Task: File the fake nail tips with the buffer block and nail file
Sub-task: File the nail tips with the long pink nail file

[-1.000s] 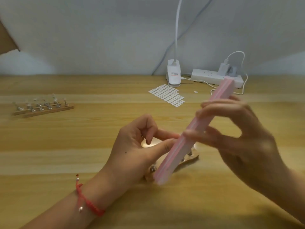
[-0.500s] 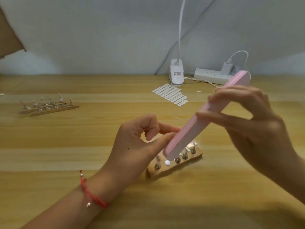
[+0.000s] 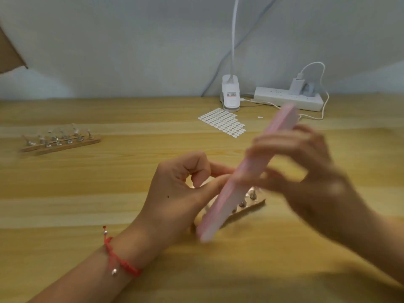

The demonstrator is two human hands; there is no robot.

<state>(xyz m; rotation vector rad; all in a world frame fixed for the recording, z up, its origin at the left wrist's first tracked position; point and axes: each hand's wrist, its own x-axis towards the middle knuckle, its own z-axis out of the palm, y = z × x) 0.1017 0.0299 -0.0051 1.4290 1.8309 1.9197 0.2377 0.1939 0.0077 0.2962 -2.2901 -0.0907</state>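
The right hand (image 3: 310, 178) grips the block (image 3: 221, 211) slanted over the near tip holder (image 3: 256, 204), I think to rub one tip, which the curled left hand (image 3: 175, 193) seems to steady, its hold hidden.

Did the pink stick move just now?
Yes. The pink buffer block in the right hand slid down toward the person: its lower end now passes the near edge of the wooden nail stand.
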